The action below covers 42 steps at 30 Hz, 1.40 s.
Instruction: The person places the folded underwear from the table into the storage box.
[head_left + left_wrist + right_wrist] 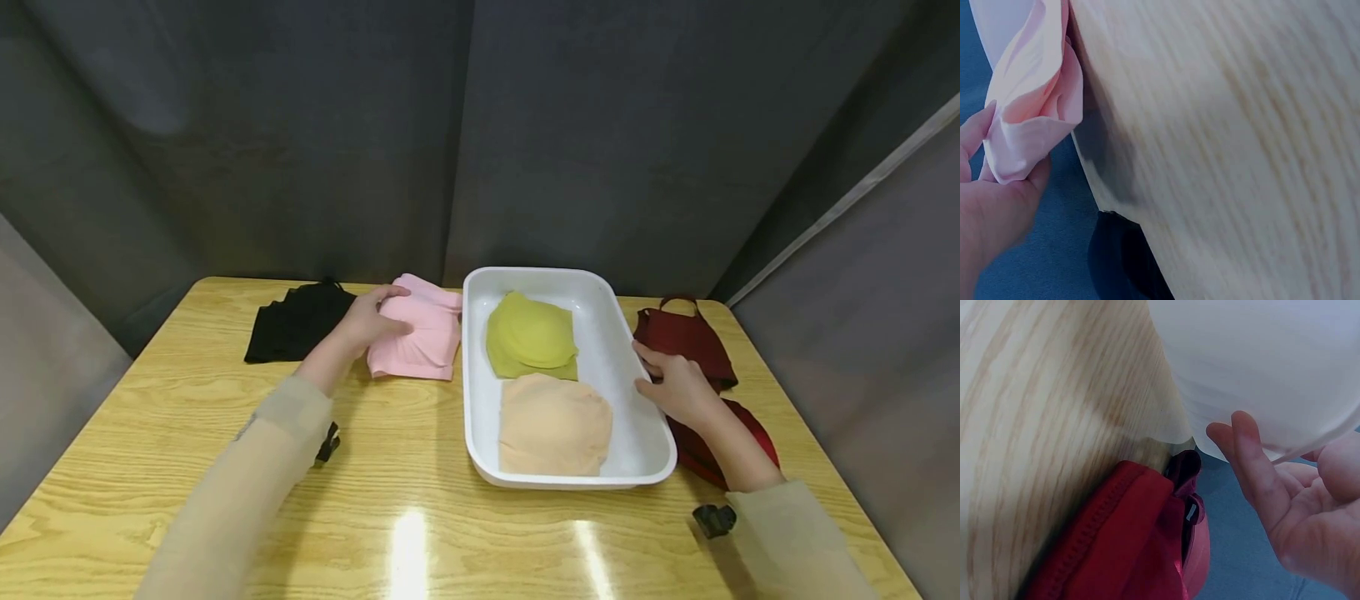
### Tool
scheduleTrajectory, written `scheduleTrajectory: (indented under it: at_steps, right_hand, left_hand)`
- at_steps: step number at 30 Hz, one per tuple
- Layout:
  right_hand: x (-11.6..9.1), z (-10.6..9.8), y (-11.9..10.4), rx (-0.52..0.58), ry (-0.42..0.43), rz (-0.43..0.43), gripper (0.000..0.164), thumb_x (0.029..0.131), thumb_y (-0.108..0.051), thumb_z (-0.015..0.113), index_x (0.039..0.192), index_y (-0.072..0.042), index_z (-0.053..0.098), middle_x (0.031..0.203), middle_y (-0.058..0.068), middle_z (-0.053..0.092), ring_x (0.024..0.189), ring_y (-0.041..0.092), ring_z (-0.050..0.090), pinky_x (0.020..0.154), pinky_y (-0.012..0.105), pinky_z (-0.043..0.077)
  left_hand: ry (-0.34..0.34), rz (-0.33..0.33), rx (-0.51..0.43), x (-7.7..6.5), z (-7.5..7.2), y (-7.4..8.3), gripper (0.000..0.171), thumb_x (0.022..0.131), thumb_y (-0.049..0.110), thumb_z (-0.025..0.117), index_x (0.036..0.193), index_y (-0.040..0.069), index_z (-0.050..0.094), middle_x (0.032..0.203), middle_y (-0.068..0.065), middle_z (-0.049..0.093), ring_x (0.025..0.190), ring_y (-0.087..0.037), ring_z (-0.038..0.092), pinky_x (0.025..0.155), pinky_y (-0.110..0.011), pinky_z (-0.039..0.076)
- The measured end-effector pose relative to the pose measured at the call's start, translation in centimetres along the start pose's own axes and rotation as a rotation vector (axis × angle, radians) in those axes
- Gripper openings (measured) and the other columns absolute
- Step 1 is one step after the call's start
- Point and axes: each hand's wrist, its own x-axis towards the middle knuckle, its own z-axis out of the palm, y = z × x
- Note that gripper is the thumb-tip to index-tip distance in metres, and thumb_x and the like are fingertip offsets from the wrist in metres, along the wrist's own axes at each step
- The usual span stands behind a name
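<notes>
My left hand [369,321] grips the left side of a pink bra top [420,329], between thumb and fingers in the left wrist view. The bra top lies close against the left wall of a white plastic tub [474,417]. At the tub's right rim is my right hand [678,387]; in the right wrist view its fingers [1250,447] press the outer wall while the thumb reaches the rim. Inside the tub, a yellow-green bra [532,333] lies behind a beige bra top [555,425].
A black bra top [288,325] lies left of my left hand. Right of the tub are a dark red bra top with a strap [690,337] and a red bra [757,437], partly hidden by my right arm. Grey curtains [360,142] stand behind the wooden table [375,467].
</notes>
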Motion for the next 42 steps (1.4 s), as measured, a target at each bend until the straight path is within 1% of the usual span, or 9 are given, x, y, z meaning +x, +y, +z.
scheduleTrajectory:
  at_steps: [6, 10, 16, 24, 28, 33, 38, 42]
  right_hand:
    - [0.0, 0.0, 0.1, 0.0, 0.005, -0.007, 0.064, 0.09, -0.013, 0.059, 0.146, -0.002, 0.028, 0.132, 0.03, 0.047, 0.105, 0.038, 0.061, 0.078, 0.046, 0.054]
    - [0.0, 0.0, 0.0, 0.001, 0.004, -0.001, 0.064, 0.09, -0.013, 0.059, 0.146, -0.002, 0.028, 0.132, 0.03, 0.046, 0.106, 0.039, 0.06, 0.078, 0.047, 0.054]
    - [-0.1, 0.0, -0.1, 0.002, 0.005, 0.004, 0.064, 0.091, -0.012, 0.058, 0.146, -0.002, 0.028, 0.133, 0.031, 0.045, 0.107, 0.041, 0.059, 0.078, 0.047, 0.054]
    - [-0.2, 0.0, -0.3, 0.005, 0.007, -0.008, 0.064, 0.09, -0.012, 0.059, 0.146, -0.001, 0.028, 0.132, 0.032, 0.045, 0.108, 0.043, 0.059, 0.077, 0.048, 0.054]
    - [-0.1, 0.0, -0.3, 0.009, 0.006, -0.009, 0.065, 0.091, -0.012, 0.059, 0.146, 0.0, 0.028, 0.133, 0.032, 0.044, 0.108, 0.043, 0.058, 0.077, 0.047, 0.054]
    - [-0.1, 0.0, -0.3, 0.006, 0.007, -0.004, 0.064, 0.091, -0.012, 0.059, 0.146, -0.001, 0.028, 0.133, 0.031, 0.045, 0.109, 0.043, 0.058, 0.078, 0.048, 0.053]
    - [0.0, 0.0, -0.4, 0.011, 0.004, 0.001, 0.065, 0.091, -0.012, 0.059, 0.146, -0.001, 0.027, 0.134, 0.031, 0.043, 0.111, 0.044, 0.056, 0.079, 0.048, 0.053]
    - [0.0, 0.0, -0.4, 0.018, 0.003, -0.002, 0.065, 0.091, -0.011, 0.059, 0.146, 0.0, 0.027, 0.134, 0.032, 0.042, 0.113, 0.045, 0.055, 0.08, 0.048, 0.052]
  left_hand:
    - [-0.013, 0.001, -0.032, -0.5, -0.2, 0.4, 0.054, 0.079, 0.001, 0.073, 0.128, 0.012, 0.053, 0.146, -0.013, 0.036, 0.126, -0.029, 0.037, 0.111, -0.042, 0.031]
    - [-0.002, -0.016, -0.057, -0.9, -0.3, 0.8, 0.056, 0.077, 0.0, 0.074, 0.128, 0.012, 0.053, 0.145, -0.013, 0.037, 0.124, -0.03, 0.038, 0.109, -0.042, 0.033]
    - [0.015, -0.042, -0.078, -1.4, -0.6, 1.5, 0.062, 0.075, 0.001, 0.076, 0.13, 0.014, 0.049, 0.148, -0.014, 0.032, 0.125, -0.029, 0.037, 0.108, -0.041, 0.034]
    - [0.053, -0.069, -0.052, -2.6, -1.0, 2.5, 0.063, 0.077, 0.005, 0.076, 0.132, 0.017, 0.046, 0.15, -0.012, 0.029, 0.127, -0.031, 0.035, 0.111, -0.042, 0.03]
    - [0.073, -0.082, -0.056, -3.1, -1.3, 3.1, 0.064, 0.078, 0.005, 0.076, 0.133, 0.018, 0.045, 0.149, -0.012, 0.03, 0.125, -0.031, 0.035, 0.109, -0.042, 0.033]
    - [0.086, -0.063, -0.087, -3.8, -1.7, 4.1, 0.066, 0.077, 0.003, 0.076, 0.134, 0.016, 0.045, 0.147, -0.013, 0.033, 0.123, -0.03, 0.038, 0.106, -0.043, 0.038]
    - [0.11, -0.055, -0.097, -4.4, -2.0, 4.9, 0.067, 0.075, 0.002, 0.077, 0.133, 0.016, 0.046, 0.147, -0.011, 0.033, 0.122, -0.03, 0.039, 0.104, -0.041, 0.04]
    - [0.104, -0.045, -0.107, -4.8, -2.1, 5.3, 0.068, 0.075, 0.002, 0.077, 0.134, 0.016, 0.045, 0.148, -0.011, 0.033, 0.122, -0.03, 0.04, 0.103, -0.04, 0.041]
